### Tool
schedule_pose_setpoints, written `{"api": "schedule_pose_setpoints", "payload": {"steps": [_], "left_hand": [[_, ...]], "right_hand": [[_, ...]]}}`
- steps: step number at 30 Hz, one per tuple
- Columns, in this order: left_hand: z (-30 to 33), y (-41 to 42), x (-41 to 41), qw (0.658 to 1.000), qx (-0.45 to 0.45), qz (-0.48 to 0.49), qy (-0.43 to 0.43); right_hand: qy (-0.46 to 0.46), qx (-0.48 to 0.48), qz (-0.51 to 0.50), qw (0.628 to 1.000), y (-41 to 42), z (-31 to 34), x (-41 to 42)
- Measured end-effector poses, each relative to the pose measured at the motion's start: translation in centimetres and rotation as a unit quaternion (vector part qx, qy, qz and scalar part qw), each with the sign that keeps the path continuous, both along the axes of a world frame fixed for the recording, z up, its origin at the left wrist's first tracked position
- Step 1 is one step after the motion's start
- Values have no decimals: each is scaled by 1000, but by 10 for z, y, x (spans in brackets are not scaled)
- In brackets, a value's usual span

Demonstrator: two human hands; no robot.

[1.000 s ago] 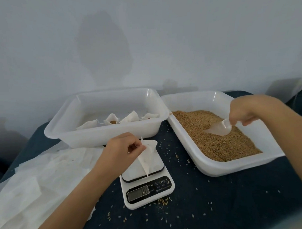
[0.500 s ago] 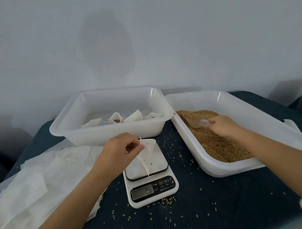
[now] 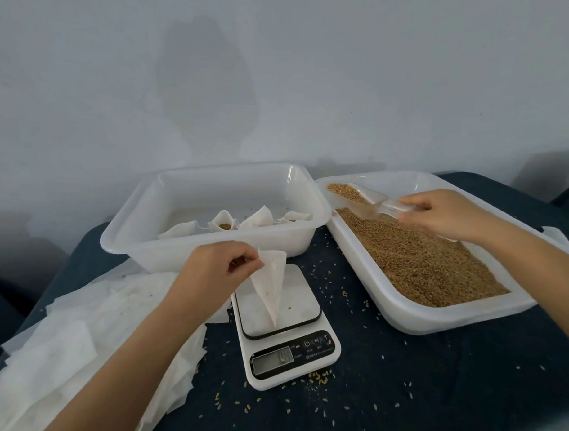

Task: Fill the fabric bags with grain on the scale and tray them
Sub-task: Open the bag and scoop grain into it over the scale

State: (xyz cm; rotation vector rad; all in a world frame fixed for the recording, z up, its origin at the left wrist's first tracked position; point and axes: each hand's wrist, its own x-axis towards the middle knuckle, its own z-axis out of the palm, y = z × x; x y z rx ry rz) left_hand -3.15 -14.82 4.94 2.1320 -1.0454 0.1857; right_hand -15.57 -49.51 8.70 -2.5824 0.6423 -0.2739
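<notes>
My left hand (image 3: 214,269) pinches the top edge of an empty white fabric bag (image 3: 271,285), whose lower tip touches the platform of the white digital scale (image 3: 282,331). My right hand (image 3: 444,214) grips the handle of a clear plastic scoop (image 3: 368,198) loaded with grain, lifted over the far end of the white grain tray (image 3: 441,316). The brown grain (image 3: 417,262) fills that tray. The left white tray (image 3: 213,250) behind the scale holds several filled bags (image 3: 225,222).
A heap of flat white fabric bags (image 3: 74,338) lies at the left on the dark blue tabletop (image 3: 411,388). Loose grains are scattered around the scale. A grey wall stands close behind both trays.
My right hand has raised the scoop out of the grain, now full, and pulled it up over the tray's far left end. My left hand keeps the bag on the scale.
</notes>
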Motion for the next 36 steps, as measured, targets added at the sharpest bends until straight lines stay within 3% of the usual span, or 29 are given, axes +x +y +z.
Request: {"api": "schedule_pose_setpoints", "payload": {"steps": [4,12,17,36], "left_hand": [[7,4,8,999,34,-7,1],[19,11,21,993,114,-33,4],[21,11,22,987,154,-47,8],[19,-8,21,975,178,-135,15]], "right_hand": [[1,20,65,998,12,14,-9],[21,151,214,965,59,15,-17],[60,99,273,955,69,12,-17],[139,-27,313,939,62,44,-19]]}}
